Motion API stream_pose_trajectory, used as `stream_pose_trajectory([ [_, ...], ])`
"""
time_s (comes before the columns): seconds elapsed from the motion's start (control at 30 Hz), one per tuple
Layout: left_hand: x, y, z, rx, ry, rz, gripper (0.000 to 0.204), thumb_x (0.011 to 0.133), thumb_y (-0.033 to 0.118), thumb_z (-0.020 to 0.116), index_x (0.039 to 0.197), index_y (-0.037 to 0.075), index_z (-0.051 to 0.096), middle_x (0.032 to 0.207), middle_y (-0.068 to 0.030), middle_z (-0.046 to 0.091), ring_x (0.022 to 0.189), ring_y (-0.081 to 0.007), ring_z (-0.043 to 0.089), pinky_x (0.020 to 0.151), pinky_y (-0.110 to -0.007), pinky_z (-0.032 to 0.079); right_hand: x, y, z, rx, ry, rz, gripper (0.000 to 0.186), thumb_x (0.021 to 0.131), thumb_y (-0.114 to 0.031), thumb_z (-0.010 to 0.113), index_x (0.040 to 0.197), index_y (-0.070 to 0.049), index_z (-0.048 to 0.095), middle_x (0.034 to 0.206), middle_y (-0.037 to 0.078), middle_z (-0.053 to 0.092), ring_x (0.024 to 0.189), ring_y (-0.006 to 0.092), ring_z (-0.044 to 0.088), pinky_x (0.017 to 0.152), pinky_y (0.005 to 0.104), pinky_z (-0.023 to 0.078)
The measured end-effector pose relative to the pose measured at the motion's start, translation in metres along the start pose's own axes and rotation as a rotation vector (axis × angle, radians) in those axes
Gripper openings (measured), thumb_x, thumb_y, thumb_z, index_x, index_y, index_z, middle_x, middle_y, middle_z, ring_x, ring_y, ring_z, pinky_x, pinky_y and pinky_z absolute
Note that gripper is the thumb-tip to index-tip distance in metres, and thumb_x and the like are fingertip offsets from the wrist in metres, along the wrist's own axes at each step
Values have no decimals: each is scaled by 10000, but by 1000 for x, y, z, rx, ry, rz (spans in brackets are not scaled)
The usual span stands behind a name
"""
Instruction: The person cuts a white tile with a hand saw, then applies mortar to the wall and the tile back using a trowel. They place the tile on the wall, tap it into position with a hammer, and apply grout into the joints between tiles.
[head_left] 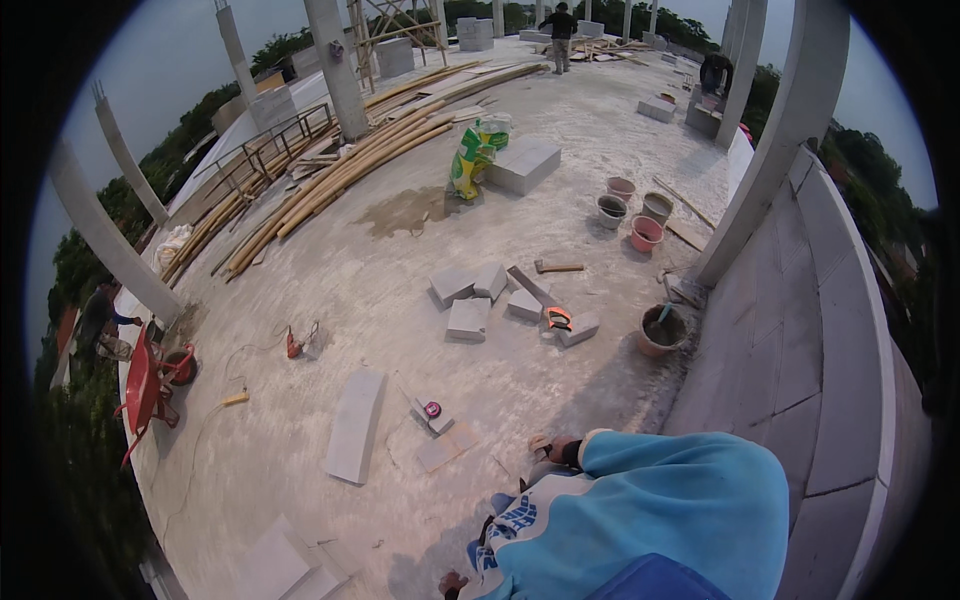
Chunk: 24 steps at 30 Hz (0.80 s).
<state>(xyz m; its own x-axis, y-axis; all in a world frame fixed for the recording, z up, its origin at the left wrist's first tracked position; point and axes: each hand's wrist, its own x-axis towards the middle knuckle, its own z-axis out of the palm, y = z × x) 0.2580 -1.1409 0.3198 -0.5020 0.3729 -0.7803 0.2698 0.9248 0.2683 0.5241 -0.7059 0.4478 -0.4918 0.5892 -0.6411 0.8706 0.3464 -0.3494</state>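
A light-blue sleeve (680,480) fills the lower right, and my right hand (565,453) reaches from its cuff down near the floor. Small and dark at this distance, its fingers cannot be made out. My left hand (454,582) is at the bottom edge, mostly cut off, its grip unclear. In front of me lie a flat tan board (447,447) and a small grey block piece (437,420) with a red round tape measure (433,409) on it. A long pale block (356,425) lies to their left. Farther off, an orange-handled saw (559,318) rests among cut blocks (467,318).
A block wall (800,330) runs along the right, with a mortar bucket (661,330) beside it. A hammer (558,267), a red power tool (295,343) with its cord, bamboo poles (340,180) and a red wheelbarrow (148,385) lie around. Co-workers stand far back and left.
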Motion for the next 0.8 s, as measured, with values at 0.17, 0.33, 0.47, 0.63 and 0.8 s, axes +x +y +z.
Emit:
stream_pose_trajectory([
  [0.17, -11, -12, 12, -113, -36, -40, 295, 929, 321, 632, 1127, 112, 695, 1003, -89, 715, 914, -289, 706, 700, -450, 544, 17, -4, 17, -19, 5, 110, 350, 938, -325, 599, 1084, -53, 763, 1110, 230, 742, 1061, 416, 710, 877, 493, 568],
  [0.33, -24, 5, 36, -165, -86, -78, 306, 930, 305, 634, 1161, 110, 681, 1012, -84, 706, 901, -280, 699, 679, -444, 533, 53, 17, 15, 3, -36, 184, 450, 944, -460, 624, 1107, -73, 786, 1124, 218, 747, 1094, 387, 705, 905, 466, 555],
  [0.47, -10, 48, 37, -200, -119, -81, 319, 931, 292, 636, 1189, 108, 670, 1018, -80, 698, 891, -273, 694, 662, -439, 525, 70, 27, -4, -79, -45, 162, 404, 907, -370, 611, 1122, -73, 779, 1142, 210, 746, 1079, 373, 714, 919, 452, 568],
  [0.63, 31, 119, 13, -241, -140, -62, 337, 932, 275, 638, 1223, 106, 657, 1027, -75, 689, 878, -264, 687, 640, -433, 514, 98, 36, -30, -37, -65, 195, 395, 900, -336, 603, 1122, -58, 775, 1155, 214, 742, 1095, 383, 707, 943, 465, 564],
  [0.8, 81, 199, -15, -371, -121, -116, 359, 933, 259, 640, 1258, 104, 643, 1035, -70, 680, 864, -255, 679, 619, -427, 503, 169, 67, -73, 50, -129, 266, 421, 912, -368, 604, 1126, -47, 772, 1175, 229, 732, 1132, 392, 694, 975, 473, 549],
])
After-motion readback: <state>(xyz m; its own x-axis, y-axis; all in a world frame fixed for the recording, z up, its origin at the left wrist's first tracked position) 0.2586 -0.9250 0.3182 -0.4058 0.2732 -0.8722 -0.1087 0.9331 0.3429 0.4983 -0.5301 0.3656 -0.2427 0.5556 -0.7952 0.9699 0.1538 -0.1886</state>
